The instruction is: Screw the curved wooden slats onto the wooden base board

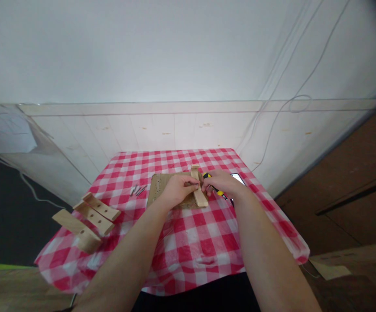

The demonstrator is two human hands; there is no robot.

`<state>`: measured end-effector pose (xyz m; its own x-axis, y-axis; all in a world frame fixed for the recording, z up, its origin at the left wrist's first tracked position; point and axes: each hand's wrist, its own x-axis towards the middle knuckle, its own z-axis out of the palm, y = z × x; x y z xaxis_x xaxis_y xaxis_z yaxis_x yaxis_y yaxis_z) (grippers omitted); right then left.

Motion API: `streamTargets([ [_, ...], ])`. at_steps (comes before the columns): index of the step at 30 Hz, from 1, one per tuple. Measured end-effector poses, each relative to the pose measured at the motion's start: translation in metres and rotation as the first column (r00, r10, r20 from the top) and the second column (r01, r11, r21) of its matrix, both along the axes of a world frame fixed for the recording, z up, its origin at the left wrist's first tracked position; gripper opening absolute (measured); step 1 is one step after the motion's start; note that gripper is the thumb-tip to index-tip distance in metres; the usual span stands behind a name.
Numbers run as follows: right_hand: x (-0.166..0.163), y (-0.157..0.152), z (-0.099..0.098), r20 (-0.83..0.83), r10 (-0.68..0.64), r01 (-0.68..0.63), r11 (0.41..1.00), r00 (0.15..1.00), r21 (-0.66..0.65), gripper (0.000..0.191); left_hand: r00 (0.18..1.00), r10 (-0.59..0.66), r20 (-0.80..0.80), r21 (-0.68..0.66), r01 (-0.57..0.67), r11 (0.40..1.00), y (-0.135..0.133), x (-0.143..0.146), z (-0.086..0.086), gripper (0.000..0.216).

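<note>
A flat wooden board (158, 186) lies on the red and white checked tablecloth (191, 242). On it stands a narrow wooden slat (198, 190), running away from me. My left hand (176, 190) is closed in a pinch against the slat's left side; what its fingertips hold is too small to name. My right hand (222, 183) is closed around a yellow and black screwdriver (214, 187), right beside the slat.
Several small screws (138, 190) lie left of the board. Wooden slats (92, 219) with holes are stacked at the table's left corner. A phone (238, 177) lies behind my right hand. Cables hang down the white wall (282, 108).
</note>
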<state>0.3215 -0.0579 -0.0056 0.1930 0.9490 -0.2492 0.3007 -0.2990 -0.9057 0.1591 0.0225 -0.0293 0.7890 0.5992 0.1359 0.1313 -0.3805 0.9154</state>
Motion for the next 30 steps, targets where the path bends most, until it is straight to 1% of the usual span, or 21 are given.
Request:
streamTargets([
  [2, 0.001, 0.000, -0.002, -0.008, 0.034, -0.034, 0.999, 0.999, 0.016, 0.009, 1.000, -0.010, 0.006, -0.015, 0.010, 1.000, 0.000, 0.000, 0.000, 0.016],
  [4, 0.001, 0.001, -0.003, -0.036, 0.020, -0.019, 1.000, 0.999, 0.024, 0.007, 1.000, -0.025, 0.002, -0.024, 0.025, 0.999, 0.000, 0.000, 0.000, 0.015],
  [7, 0.002, 0.003, -0.003, -0.098, -0.078, 0.084, 0.995, 0.992, 0.060, 0.005, 1.000, -0.022, -0.001, 0.003, 0.022, 1.000, 0.001, -0.001, -0.001, 0.015],
  [9, 0.002, 0.005, -0.001, -0.134, -0.150, 0.166, 0.979, 0.980, 0.115, 0.007, 1.000, 0.005, -0.001, 0.030, -0.005, 1.000, 0.002, -0.001, -0.002, 0.014],
  [11, 0.002, 0.006, 0.002, -0.250, -0.255, 0.305, 0.934, 0.934, 0.187, 0.020, 0.999, 0.042, 0.006, 0.034, -0.042, 0.999, 0.001, -0.001, -0.002, 0.012],
  [13, 0.002, 0.008, 0.004, -0.381, -0.333, 0.449, 0.852, 0.863, 0.271, 0.030, 0.997, 0.071, 0.010, 0.023, -0.071, 0.997, -0.002, -0.001, 0.000, 0.009],
  [14, 0.001, 0.008, 0.005, -0.418, -0.348, 0.491, 0.815, 0.839, 0.307, 0.031, 0.996, 0.084, 0.008, 0.020, -0.084, 0.996, -0.003, -0.001, 0.001, 0.008],
  [15, 0.000, 0.009, 0.005, -0.432, -0.351, 0.509, 0.794, 0.831, 0.332, 0.031, 0.995, 0.095, 0.003, 0.016, -0.095, 0.995, -0.005, -0.002, 0.003, 0.007],
  [16, -0.001, 0.009, 0.006, -0.432, -0.352, 0.513, 0.787, 0.830, 0.344, 0.030, 0.995, 0.102, -0.003, 0.013, -0.102, 0.995, -0.006, -0.002, 0.004, 0.006],
  [18, -0.002, 0.010, 0.007, -0.478, -0.362, 0.542, 0.777, 0.801, 0.320, 0.026, 0.994, 0.108, -0.006, 0.009, -0.108, 0.994, -0.007, -0.002, 0.006, 0.005],
  [19, -0.003, 0.010, 0.007, -0.532, -0.361, 0.569, 0.765, 0.766, 0.301, 0.022, 0.994, 0.108, -0.002, 0.006, -0.108, 0.994, -0.007, -0.002, 0.006, 0.004],
  [21, -0.003, 0.010, 0.009, -0.658, -0.316, 0.616, 0.734, 0.683, 0.286, 0.010, 0.995, 0.098, 0.005, 0.009, -0.098, 0.995, -0.006, -0.002, 0.004, 0.004],
  [23, -0.002, 0.009, 0.011, -0.747, -0.227, 0.615, 0.733, 0.624, 0.291, 0.020, 0.996, 0.089, 0.005, 0.013, -0.089, 0.996, -0.005, -0.001, 0.002, 0.005],
  [25, 0.000, 0.008, 0.012, -0.794, -0.168, 0.596, 0.753, 0.585, 0.279, 0.024, 0.996, 0.085, 0.003, 0.007, -0.085, 0.996, -0.004, -0.001, -0.001, 0.006],
  [27, 0.001, 0.008, 0.012, -0.811, -0.160, 0.587, 0.768, 0.562, 0.255, 0.022, 0.997, 0.082, 0.011, -0.001, -0.082, 0.997, -0.004, -0.001, -0.002, 0.006],
  [28, 0.001, 0.007, 0.013, -0.811, -0.169, 0.592, 0.766, 0.561, 0.250, 0.022, 0.997, 0.078, 0.015, -0.001, -0.078, 0.997, -0.004, -0.002, -0.002, 0.006],
  [30, -0.001, 0.007, 0.013, -0.801, -0.181, 0.602, 0.756, 0.571, 0.258, 0.028, 0.997, 0.074, 0.019, 0.010, -0.075, 0.997, -0.004, -0.002, -0.001, 0.006],
])
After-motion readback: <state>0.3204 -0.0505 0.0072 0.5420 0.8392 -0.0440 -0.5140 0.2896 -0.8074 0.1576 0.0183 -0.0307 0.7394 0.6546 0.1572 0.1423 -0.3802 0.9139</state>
